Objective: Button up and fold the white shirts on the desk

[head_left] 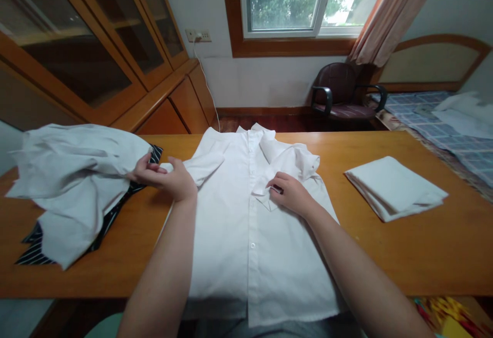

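Observation:
A white button-up shirt (223,214) lies front up before me, its collar at the far edge of the table and its hem hanging over the near edge. My left hand (169,179) is at the sleeve on the left, with loosely curled fingers and white cloth between thumb and fingers. The other sleeve (290,158) is folded inward over the shirt front, bunched and creased. Its end is pinched in my right hand (290,192), just right of the button strip.
A crumpled white garment (84,168) lies on black striped cloth (108,225) at the left of the wooden table (370,256). A folded white cloth (396,186) rests on the right. Beyond stand a glass-door cabinet (154,81), a chair (339,89) and a bed (431,112).

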The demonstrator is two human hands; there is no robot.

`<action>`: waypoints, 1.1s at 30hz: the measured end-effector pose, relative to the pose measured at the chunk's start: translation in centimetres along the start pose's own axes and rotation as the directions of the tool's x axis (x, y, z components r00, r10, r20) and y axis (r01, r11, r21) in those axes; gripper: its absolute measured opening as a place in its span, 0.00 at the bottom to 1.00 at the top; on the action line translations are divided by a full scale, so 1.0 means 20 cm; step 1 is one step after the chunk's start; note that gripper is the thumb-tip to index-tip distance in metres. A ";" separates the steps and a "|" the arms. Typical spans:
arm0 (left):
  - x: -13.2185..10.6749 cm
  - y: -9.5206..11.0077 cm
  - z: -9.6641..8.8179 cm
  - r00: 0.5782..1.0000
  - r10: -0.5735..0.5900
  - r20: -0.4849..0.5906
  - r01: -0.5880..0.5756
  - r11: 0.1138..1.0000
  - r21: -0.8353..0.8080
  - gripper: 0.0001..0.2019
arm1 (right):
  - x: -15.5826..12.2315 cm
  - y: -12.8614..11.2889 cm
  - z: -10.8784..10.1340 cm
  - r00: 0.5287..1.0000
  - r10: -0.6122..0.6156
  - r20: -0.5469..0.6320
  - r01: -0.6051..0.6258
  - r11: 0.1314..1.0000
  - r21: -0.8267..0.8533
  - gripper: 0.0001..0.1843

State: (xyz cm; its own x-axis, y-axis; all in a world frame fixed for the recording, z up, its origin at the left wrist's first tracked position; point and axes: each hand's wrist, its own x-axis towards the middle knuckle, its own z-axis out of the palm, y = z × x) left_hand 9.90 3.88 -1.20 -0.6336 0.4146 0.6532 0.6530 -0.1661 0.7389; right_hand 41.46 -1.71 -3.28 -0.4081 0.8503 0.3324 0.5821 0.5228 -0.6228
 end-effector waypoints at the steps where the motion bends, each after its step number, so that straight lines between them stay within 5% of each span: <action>1: -0.02 0.02 0.00 0.997 0.078 -0.001 -0.078 0.997 0.008 0.16 | 0.00 0.00 0.00 0.998 0.024 -0.050 -0.025 1.000 -0.013 0.11; 3: -0.07 0.06 0.01 0.966 0.246 0.072 -0.247 0.969 -0.008 0.06 | 0.01 0.02 -0.01 0.987 0.060 -0.149 -0.067 0.997 -0.043 0.12; 5: -0.14 0.12 0.03 0.862 0.388 0.327 -0.377 0.921 -0.101 0.04 | 0.01 0.03 -0.01 0.970 0.086 -0.226 -0.105 0.992 -0.071 0.11; 6: -0.17 0.14 0.04 0.773 0.431 0.465 -0.407 0.900 -0.158 0.05 | 0.01 0.04 -0.01 0.963 0.102 -0.251 -0.126 0.988 -0.083 0.10; 8: -0.23 0.19 0.06 0.532 0.456 0.713 -0.407 0.877 -0.257 0.05 | 0.01 0.06 -0.01 0.954 0.128 -0.270 -0.161 0.982 -0.103 0.09; 10: -0.26 0.22 0.06 0.294 0.421 0.858 -0.356 0.881 -0.310 0.06 | 0.01 0.08 0.00 0.952 0.141 -0.272 -0.179 0.976 -0.121 0.08; 12: -0.28 0.23 0.07 0.143 0.397 0.907 -0.303 0.890 -0.341 0.09 | 0.01 0.11 0.01 0.950 0.138 -0.278 -0.185 0.971 -0.149 0.08; 14: -0.28 0.22 0.06 0.058 0.403 0.913 -0.261 0.889 -0.376 0.10 | 0.02 0.13 0.02 0.951 0.127 -0.283 -0.184 0.965 -0.185 0.08; 21: -0.26 0.19 0.04 0.012 0.401 0.916 -0.166 0.904 -0.394 0.09 | 0.03 0.17 0.03 0.960 0.135 -0.247 -0.194 0.953 -0.234 0.08; 28: -0.25 0.14 0.11 0.123 0.445 0.887 -0.253 0.879 -0.405 0.11 | 0.03 0.13 -0.03 0.961 0.127 -0.244 -0.144 0.988 -0.051 0.07; 33: -0.25 0.12 0.15 0.139 0.460 0.877 -0.293 0.865 -0.408 0.10 | 0.02 -0.01 -0.08 0.938 -0.062 -0.340 0.060 0.998 -0.017 0.11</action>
State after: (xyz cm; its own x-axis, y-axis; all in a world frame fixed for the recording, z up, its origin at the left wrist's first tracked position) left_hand 15.92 4.06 -3.16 0.5764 0.7656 0.2856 0.5816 -0.6299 0.5148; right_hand 42.24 -1.49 -1.92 -0.1797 0.7860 0.5915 0.5684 0.5737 -0.5898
